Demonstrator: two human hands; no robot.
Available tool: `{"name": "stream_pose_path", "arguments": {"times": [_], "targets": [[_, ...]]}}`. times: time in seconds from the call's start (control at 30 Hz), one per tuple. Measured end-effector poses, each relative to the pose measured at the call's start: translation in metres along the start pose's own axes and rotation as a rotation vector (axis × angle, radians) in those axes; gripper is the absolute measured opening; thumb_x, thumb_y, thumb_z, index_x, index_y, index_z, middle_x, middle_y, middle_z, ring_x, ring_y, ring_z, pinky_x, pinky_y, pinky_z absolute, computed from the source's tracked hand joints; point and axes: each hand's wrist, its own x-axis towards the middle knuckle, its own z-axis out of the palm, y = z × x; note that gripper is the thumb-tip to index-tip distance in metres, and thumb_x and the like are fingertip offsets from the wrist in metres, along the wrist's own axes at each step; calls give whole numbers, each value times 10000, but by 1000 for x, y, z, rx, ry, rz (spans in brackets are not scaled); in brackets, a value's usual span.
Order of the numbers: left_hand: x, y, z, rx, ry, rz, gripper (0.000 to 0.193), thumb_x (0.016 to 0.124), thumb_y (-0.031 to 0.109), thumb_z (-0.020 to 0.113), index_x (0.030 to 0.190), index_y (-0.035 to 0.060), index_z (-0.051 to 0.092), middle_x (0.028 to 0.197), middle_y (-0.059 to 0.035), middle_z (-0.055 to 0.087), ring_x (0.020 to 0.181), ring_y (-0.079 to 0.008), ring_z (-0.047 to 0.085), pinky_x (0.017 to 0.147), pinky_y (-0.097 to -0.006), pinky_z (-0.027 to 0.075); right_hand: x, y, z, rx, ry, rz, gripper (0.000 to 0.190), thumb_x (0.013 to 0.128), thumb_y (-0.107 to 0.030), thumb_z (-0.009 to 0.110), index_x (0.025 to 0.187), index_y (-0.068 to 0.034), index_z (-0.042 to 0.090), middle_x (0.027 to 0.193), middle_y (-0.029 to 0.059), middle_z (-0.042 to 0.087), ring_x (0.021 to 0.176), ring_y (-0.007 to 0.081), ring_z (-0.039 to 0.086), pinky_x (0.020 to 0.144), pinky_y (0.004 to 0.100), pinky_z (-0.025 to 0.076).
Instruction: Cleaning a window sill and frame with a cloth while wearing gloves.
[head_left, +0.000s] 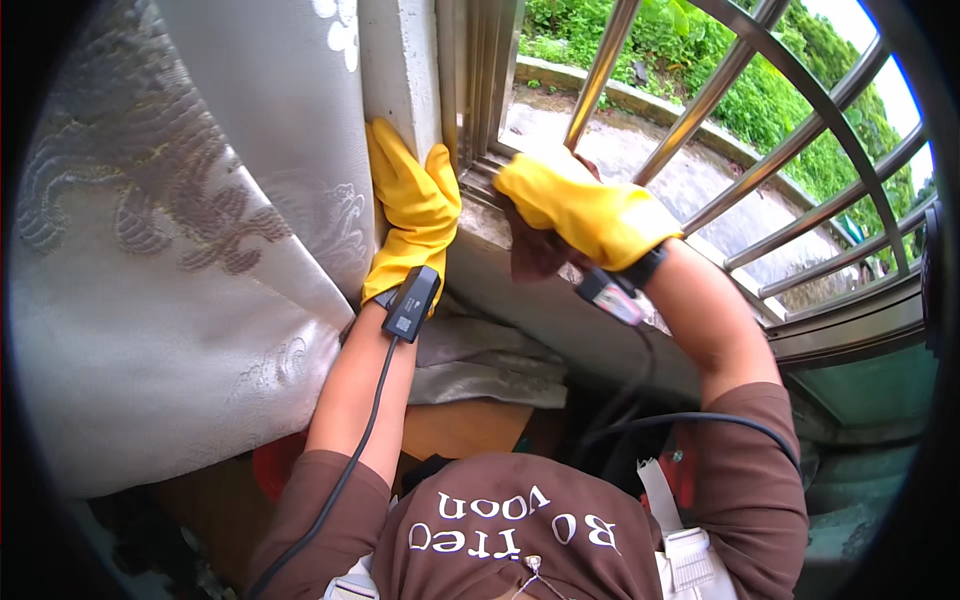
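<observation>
Yellow rubber gloves cover both hands. My left hand (416, 187) rests against the edge of the wall (405, 67) beside the window, thumb and fingers apart, next to a silvery patterned curtain (180, 247). To its right, my right hand (577, 206) presses a dark reddish-brown cloth (534, 251) at the corner of the window sill, close to the metal window track (484, 180). The cloth hangs down below the glove, and the glove hides part of it. Each wrist carries a black cabled device; the one on the right is blurred.
Metal security bars (697, 120) cross the window opening at right, with paving and green plants outside. Folded grey fabric (487, 367) lies below the sill, above a brown wooden surface (465, 427). A cable (720, 416) runs across the right arm.
</observation>
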Motion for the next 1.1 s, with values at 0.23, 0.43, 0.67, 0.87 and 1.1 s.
{"name": "stream_pose_path", "arguments": {"times": [0.23,0.43,0.67,0.87,1.1], "targets": [[-1,2,-7,15,-1,-1,777,922,182,625,1486,-183,236,1495,-452,292,1370,-608,333,1196,-573,250,-39,14,-23,340,562,-199,237,896,-258,638,986,-41,667,747,154,652,703,372,646,679,450,534],[-1,-1,-4,-15,-14,-32,777,911,158,619,1496,-171,227,1513,-438,277,1400,-600,304,1206,-562,239,46,10,49,492,185,90,271,918,-247,605,1090,-96,751,999,187,734,943,397,699,862,449,557],[2,2,-2,-24,5,-38,756,913,145,613,1496,-164,242,1522,-425,283,1408,-583,309,1212,-548,240,53,26,47,356,-28,-4,324,902,-239,600,1174,-110,722,1031,192,732,972,392,691,876,453,553],[-1,-4,-4,39,3,-26,752,943,175,605,1500,-166,231,1514,-434,286,1397,-591,314,1207,-548,248,1,-13,-28,683,-294,370,255,938,-279,635,1108,-96,686,874,162,695,780,345,699,685,417,561],[-1,2,-6,47,1,11,750,962,194,595,1501,-172,223,1511,-437,286,1391,-594,319,1206,-545,246,-40,43,-17,509,-293,174,327,925,-338,656,904,-19,724,640,158,619,649,262,679,630,401,515]]}}
